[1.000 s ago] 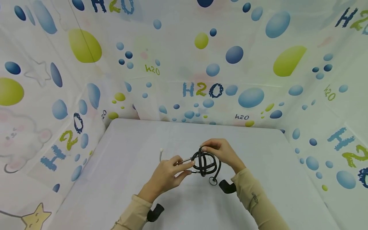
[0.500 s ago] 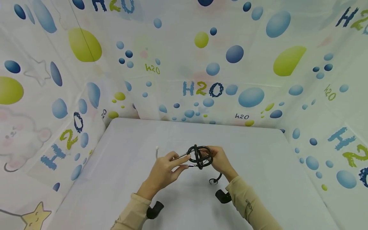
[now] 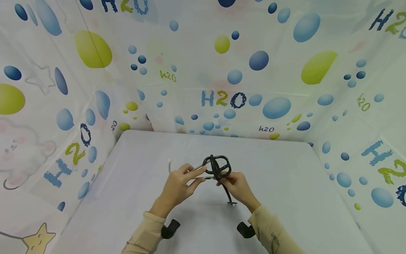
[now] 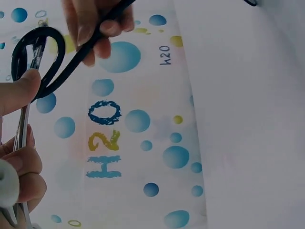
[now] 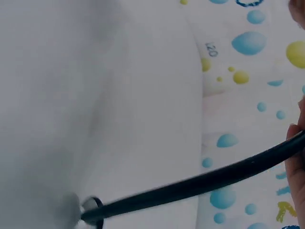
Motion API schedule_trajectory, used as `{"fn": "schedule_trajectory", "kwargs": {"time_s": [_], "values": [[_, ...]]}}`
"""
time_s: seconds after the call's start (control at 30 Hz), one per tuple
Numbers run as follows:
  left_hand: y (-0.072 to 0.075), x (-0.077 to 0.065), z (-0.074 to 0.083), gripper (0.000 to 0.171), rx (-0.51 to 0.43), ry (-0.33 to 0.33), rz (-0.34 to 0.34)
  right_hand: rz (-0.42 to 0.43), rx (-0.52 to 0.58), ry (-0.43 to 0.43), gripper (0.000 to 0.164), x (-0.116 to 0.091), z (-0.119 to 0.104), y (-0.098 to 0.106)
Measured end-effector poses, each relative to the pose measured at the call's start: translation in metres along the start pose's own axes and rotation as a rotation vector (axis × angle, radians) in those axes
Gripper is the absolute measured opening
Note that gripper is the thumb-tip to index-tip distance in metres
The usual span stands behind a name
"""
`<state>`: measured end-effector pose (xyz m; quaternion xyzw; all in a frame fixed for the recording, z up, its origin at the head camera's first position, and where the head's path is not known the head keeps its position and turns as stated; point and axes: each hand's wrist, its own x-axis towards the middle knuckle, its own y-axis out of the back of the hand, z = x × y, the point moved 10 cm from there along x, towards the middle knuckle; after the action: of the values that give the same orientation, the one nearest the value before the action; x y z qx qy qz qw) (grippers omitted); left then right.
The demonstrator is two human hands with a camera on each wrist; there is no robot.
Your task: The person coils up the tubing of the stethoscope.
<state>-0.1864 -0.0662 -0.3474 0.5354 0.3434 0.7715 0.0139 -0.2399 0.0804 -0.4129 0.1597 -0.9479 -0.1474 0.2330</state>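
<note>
Find stethoscope (image 3: pixel 216 173) held aloft; take its knotted black coil (image 3: pixel 214 165) as landmark. Runs left to right from white eartip (image 3: pixel 169 161), upturned left of coil, along metal tubes (image 3: pixel 199 166) into coil, then steeply down black hose (image 3: pixel 227 193) to chest piece (image 3: pixel 232 203), below and slightly right of coil. Spread beneath coil: white tabletop (image 3: pixel 152 148). Left of, behind and right of coil: pale backdrop (image 3: pixel 190 46) printed with blue and lime drops, H2O lettering. Left of coil, reaching in from lower left: left hand (image 3: pixel 176 185), pinching metal tubes between thumb and fingers. Just below and right of coil, angled in from lower right: right hand (image 3: pixel 238 187), pinching black hose.
</note>
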Motion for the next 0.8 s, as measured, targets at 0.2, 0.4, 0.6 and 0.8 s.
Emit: {"fn": "schedule_trajectory", "kwargs": {"time_s": [0.2,0.4,0.6,0.8], "values": [[0.000,-0.003,-0.008,0.042,0.039,0.018,-0.006,-0.037,-0.055,0.060,0.015,-0.010,-0.010,-0.005],[0.000,-0.009,-0.020,0.041,0.086,0.088,-0.006,-0.113,-0.255,0.068,0.018,-0.017,-0.018,-0.010],[0.001,-0.010,-0.026,0.039,0.113,0.123,-0.009,-0.114,-0.386,0.152,0.022,-0.022,-0.029,-0.012],[-0.003,-0.013,-0.027,0.039,0.126,0.128,-0.018,-0.100,-0.651,0.206,0.020,-0.020,-0.044,-0.011]]}}
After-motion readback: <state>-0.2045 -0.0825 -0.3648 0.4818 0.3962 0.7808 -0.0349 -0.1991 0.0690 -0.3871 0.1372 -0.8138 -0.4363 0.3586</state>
